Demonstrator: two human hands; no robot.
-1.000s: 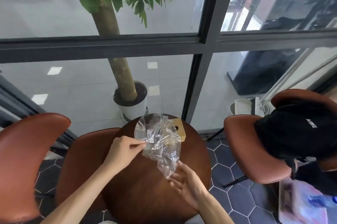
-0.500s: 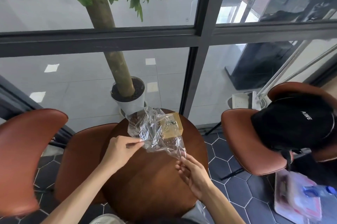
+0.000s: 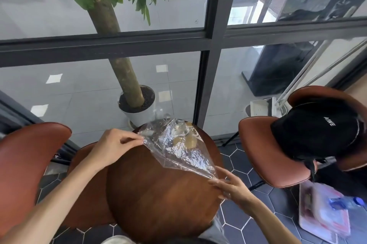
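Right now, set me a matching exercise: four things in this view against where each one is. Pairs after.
Things
1. clear crinkled plastic bag
2. black fabric cap
3. white round plant pot
4. clear plastic bottle with blue lid

Places
A. behind the dark-framed window
B. on the pale pink package, lower right
C. on the brown padded chair seat
D. stretched between left hand and right hand, over the round brown wooden table

Pairs: 1-D, 2-C, 3-A, 4-B

— What is the clear bag made of?
— Thin plastic, shiny and all crinkly.
— And the round table?
— Smooth brown wood with a soft shine. The chair seat looks like smooth, shiny leather. The black bag is dull cloth.
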